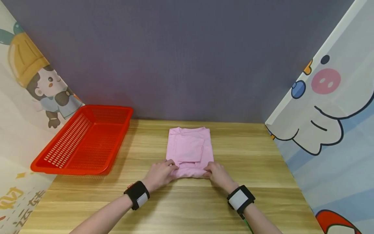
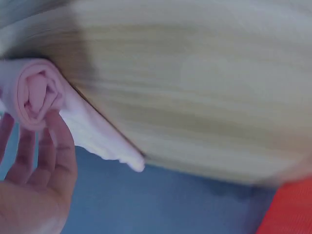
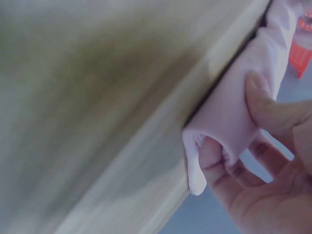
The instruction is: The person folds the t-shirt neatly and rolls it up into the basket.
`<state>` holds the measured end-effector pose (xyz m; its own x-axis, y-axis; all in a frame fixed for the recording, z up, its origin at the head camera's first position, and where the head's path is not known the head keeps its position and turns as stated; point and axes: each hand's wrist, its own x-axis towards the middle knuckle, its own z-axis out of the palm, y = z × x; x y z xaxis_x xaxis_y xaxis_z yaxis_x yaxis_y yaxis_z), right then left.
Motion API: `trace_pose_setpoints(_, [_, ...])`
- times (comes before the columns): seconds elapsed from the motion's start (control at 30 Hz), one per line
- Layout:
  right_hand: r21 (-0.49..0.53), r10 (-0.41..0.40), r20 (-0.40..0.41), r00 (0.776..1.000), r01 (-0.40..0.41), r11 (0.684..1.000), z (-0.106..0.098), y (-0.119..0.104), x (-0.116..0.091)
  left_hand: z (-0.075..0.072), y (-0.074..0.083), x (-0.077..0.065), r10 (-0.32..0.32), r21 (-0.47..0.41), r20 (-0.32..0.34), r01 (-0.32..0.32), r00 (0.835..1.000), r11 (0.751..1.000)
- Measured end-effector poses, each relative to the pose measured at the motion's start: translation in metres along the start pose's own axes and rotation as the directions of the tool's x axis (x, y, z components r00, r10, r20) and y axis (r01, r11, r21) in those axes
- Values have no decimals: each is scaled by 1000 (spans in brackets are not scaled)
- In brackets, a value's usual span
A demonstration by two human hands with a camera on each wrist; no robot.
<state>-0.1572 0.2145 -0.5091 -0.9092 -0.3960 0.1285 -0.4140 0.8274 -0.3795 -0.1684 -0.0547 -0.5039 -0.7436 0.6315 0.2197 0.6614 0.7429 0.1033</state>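
A pink T-shirt (image 1: 189, 148), folded into a compact rectangle with its neckline at the far side, lies on the wooden table (image 1: 239, 146). Its near edge is rolled over. My left hand (image 1: 160, 173) grips the left end of that roll; in the left wrist view the spiral end of the shirt (image 2: 41, 92) shows above the curled fingers (image 2: 62, 146). At the right end my right hand (image 1: 219, 175) pinches the roll. The right wrist view has the thumb (image 3: 265, 105) on the outside of the cloth and fingertips tucked inside the fold.
A red plastic basket (image 1: 96, 139) with slotted sides stands at the table's left. A dark grey panel (image 1: 187, 65) rises behind the table. Cartoon-printed sheets (image 1: 336, 107) line both sides. Black straps (image 1: 137, 195) wrap both wrists.
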Motion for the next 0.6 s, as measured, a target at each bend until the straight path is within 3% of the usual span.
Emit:
trace_pose_setpoints(0.13, [111,53,94,994,-64,992,-5,3,7,3,2,-5,109,195,-66,-95,992,976])
trace_pose_setpoints(0.23, [180,77,176,981,-109,978,-10,7,14,6,0,-5,129,229,-91,-105,988,968])
trace_pose_setpoints(0.3, [210,84,220,972,-131,969,-12,10,17,7,-1,-2,115,195,-86,-97,990,976])
trace_pose_setpoints(0.43, [232,81,262,962,-145,962,-15,14,20,6,-7,4,33,45,-28,-32,999,998])
trace_pose_setpoints(0.6, [135,33,197,980,-60,989,-13,9,17,3,-14,10,-53,-108,23,55,998,993])
